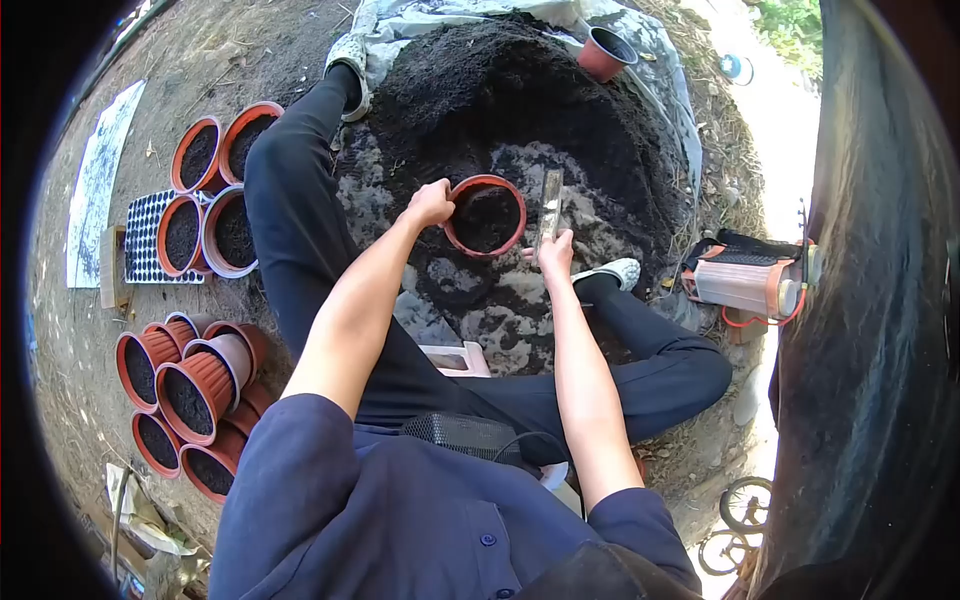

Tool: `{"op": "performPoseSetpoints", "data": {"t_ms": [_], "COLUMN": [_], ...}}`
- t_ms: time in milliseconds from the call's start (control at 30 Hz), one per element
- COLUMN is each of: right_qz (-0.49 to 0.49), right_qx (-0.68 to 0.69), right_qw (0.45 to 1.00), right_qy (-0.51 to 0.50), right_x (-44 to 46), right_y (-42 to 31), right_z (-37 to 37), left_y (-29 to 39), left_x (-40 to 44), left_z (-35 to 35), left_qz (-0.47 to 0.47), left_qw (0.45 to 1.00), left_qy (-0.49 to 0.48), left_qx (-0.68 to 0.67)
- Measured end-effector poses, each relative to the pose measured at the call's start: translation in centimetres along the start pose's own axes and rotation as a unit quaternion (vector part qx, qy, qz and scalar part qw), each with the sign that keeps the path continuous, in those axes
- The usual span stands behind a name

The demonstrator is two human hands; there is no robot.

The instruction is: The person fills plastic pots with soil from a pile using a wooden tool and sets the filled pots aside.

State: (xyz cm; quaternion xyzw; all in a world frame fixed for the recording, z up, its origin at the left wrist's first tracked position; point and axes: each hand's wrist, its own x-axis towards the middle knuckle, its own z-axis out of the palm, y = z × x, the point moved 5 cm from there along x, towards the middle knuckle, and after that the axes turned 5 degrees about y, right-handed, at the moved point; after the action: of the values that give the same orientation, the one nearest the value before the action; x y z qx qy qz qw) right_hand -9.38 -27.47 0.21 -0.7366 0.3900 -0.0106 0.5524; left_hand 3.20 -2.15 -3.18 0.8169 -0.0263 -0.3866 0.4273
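My left hand is closed on the left rim of a round reddish-brown plant pot. Dark soil shows inside the pot, below its rim. To the right of it, my right hand grips the lower end of a flat, narrow, soil-smeared strip that points away from me; its exact kind is unclear. A large mound of dark soil curves around behind both hands. Another pot of the same colour leans on the mound's far right edge.
On the left are several soil-filled pots, a black cell tray and stacked pots lying tilted. A clear container with orange ends sits at right beside a dark trunk-like surface. My legs flank the work area.
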Motion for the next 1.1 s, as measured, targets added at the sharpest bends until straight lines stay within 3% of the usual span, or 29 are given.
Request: {"op": "performPoseSetpoints", "data": {"t_ms": [67, 100, 200, 233, 300, 333, 367, 433, 467, 567, 667, 900, 1000, 1033, 1067, 1100], "right_qz": [0.004, -0.004, 0.006, 0.005, -0.007, -0.002, -0.004, 0.008, 0.011, 0.016, 0.013, 0.028, 0.065, 0.084, 0.070, 0.075], "right_qx": [-0.039, -0.049, -0.028, -0.028, -0.049, -0.055, -0.053, -0.051, -0.050, -0.046, -0.030, -0.143, -0.174, -0.192, -0.288, -0.287], "right_qw": [0.999, 0.999, 0.999, 0.999, 0.998, 0.997, 0.998, 0.998, 0.998, 0.997, 0.998, 0.986, 0.978, 0.973, 0.949, 0.948], "right_qy": [0.004, 0.015, 0.026, 0.025, 0.047, 0.046, 0.044, 0.041, 0.043, 0.051, 0.056, 0.082, 0.098, 0.093, 0.110, 0.111], "right_x": [-0.3, 0.8, 0.7, 0.8, 0.8, 0.8, 0.9, 0.6, 0.2, 0.3, 1.3, 0.8, 0.1, 0.8, 2.5, 2.0], "right_y": [-0.3, -0.8, -0.7, -0.8, -0.7, -0.5, -0.5, -0.1, 0.3, 0.5, 0.4, 1.5, 1.9, 2.2, 4.5, 4.9], "right_z": [0.1, -1.7, -1.4, -1.3, -1.8, -1.7, -1.4, -1.4, -1.6, -1.3, -1.0, -1.1, -1.3, -1.3, -1.3, -1.5], "left_y": [-0.6, 0.9, 0.6, 0.6, 0.0, 0.3, 0.2, -0.4, 0.1, 1.5, 2.2, 1.9, 1.0, 0.3, 0.4, 1.0], "left_x": [0.1, 0.8, -1.7, -1.6, -1.3, -1.3, -1.2, -1.2, -1.3, -2.2, -1.6, -1.7, -1.1, -0.5, -0.3, -1.1], "left_z": [-0.2, 1.1, -0.9, -1.4, -0.3, -0.9, -1.3, -0.4, -0.6, -1.1, -1.9, -1.9, -1.0, -0.3, -1.0, -1.5], "left_qz": [-0.061, -0.048, -0.109, -0.109, -0.139, -0.123, -0.123, -0.148, -0.111, -0.107, -0.067, -0.049, -0.054, -0.102, -0.080, -0.058], "left_qw": [0.997, 0.998, 0.969, 0.969, 0.989, 0.976, 0.976, 0.987, 0.976, 0.980, 0.971, 0.973, 0.979, 0.995, 0.989, 0.970], "left_qy": [-0.029, -0.034, 0.177, 0.178, 0.042, 0.130, 0.133, 0.043, 0.126, 0.104, 0.146, 0.167, 0.147, 0.019, 0.104, 0.183], "left_qx": [-0.022, -0.031, 0.134, 0.134, 0.006, 0.123, 0.125, 0.046, 0.140, 0.129, 0.178, 0.149, 0.132, 0.000, 0.073, 0.149]}}
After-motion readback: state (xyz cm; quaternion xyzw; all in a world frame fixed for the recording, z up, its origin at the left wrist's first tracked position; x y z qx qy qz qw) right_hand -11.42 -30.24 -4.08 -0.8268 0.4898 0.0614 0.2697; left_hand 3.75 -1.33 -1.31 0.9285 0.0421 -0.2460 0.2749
